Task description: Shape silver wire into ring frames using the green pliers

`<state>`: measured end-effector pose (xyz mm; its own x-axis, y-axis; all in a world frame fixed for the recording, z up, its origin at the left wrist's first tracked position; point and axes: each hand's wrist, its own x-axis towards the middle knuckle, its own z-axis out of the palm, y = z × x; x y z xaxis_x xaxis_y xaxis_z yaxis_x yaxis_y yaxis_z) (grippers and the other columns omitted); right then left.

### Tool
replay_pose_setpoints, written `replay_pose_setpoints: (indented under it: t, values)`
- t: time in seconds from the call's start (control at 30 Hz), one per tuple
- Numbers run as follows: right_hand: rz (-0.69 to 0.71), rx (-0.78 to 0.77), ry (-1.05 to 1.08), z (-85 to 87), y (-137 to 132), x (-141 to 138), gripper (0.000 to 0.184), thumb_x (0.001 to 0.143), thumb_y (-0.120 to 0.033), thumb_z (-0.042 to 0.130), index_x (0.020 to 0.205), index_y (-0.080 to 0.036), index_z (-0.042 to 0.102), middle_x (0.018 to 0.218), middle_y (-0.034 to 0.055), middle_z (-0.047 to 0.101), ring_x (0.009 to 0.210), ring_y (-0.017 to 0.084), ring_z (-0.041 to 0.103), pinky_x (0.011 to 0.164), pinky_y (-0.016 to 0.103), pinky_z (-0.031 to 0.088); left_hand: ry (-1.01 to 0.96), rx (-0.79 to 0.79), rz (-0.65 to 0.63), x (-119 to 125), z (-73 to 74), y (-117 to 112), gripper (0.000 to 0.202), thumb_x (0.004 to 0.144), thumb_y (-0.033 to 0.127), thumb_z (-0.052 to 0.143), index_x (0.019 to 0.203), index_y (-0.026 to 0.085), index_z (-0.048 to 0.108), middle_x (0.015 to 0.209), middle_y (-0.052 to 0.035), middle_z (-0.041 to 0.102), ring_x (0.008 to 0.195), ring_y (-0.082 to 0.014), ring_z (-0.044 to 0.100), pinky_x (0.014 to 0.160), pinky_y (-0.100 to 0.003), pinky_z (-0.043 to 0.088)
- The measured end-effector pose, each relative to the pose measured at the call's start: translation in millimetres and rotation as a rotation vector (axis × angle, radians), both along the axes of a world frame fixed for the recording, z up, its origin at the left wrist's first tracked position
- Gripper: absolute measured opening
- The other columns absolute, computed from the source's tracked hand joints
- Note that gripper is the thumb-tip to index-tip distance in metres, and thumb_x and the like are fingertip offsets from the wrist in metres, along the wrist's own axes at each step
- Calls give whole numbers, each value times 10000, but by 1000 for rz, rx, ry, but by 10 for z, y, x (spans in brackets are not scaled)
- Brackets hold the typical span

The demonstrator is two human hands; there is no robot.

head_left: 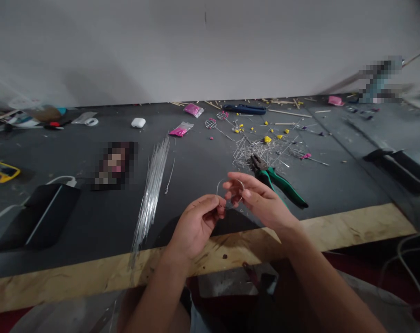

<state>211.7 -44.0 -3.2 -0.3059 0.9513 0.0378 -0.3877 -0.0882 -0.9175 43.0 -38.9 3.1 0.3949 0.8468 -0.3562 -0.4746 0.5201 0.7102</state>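
A thin wire loop [217,186] is held up between my hands, a little above the table near its front edge. My left hand [199,222] pinches the loop's left side between thumb and fingers. On the opposite side, my right hand [260,199] grips the wire between thumb and forefinger, the other fingers curled loosely. Just beyond my right hand lie green-handled pliers [286,185], their jaws resting by a heap of cut wire pieces [242,150]. To the left of my left hand lies a bundle of straight wires [152,185], with a short twisted wire [170,178] beside it.
Behind are pink packets [182,129], small wire-and-bead pieces [210,123], a dark blue tool [244,109] and yellow bits [267,139]. A white earbud case [138,122] and a black case [39,217] stand left. A wooden strip [362,226] edges the table's front.
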Motion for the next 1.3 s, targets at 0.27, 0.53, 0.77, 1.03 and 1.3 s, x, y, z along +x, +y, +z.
replay_pose_setpoints:
  t: [0.27, 0.53, 0.77, 1.03, 1.3]
  values:
    - [124, -38, 92, 7, -3, 40, 347, 833, -415, 582, 1161, -303, 582, 1226, 56, 578, 1011, 179, 562, 758, 296, 450, 6, -12, -94, -37, 2, -51, 113, 741, 165, 610, 667, 128, 686, 662, -16, 604, 607, -95, 516, 610, -228, 406]
    - [235, -77, 113, -38, -15, 49, 428, 806, -445, 607, 1190, -257, 573, 1184, 87, 597, 909, 163, 580, 711, 279, 434, -16, -17, -191, -78, -15, -53, 121, 750, 160, 611, 668, 113, 686, 679, -20, 600, 611, -87, 519, 618, -210, 412]
    - [277, -53, 132, 2, -25, -7, 463, 795, -490, 593, 1175, -226, 573, 939, 67, 622, 808, 173, 580, 687, 297, 433, 2, -45, -209, -78, -38, -56, 108, 744, 176, 622, 729, 103, 699, 690, -29, 607, 613, -86, 521, 615, -206, 418]
    - [242, -79, 126, -6, -4, -15, 429, 793, -492, 594, 1137, -235, 580, 977, 63, 602, 813, 173, 559, 699, 306, 436, 7, -51, -173, -46, -63, -37, 98, 735, 160, 619, 733, 109, 703, 724, -42, 621, 618, -94, 521, 630, -223, 426]
    - [232, -92, 171, 14, -10, -13, 393, 816, -451, 586, 1155, -253, 571, 1081, 60, 589, 833, 156, 574, 721, 299, 447, 2, -26, -170, -43, -48, -39, 107, 746, 161, 612, 712, 117, 703, 736, -38, 627, 625, -90, 524, 638, -218, 421]
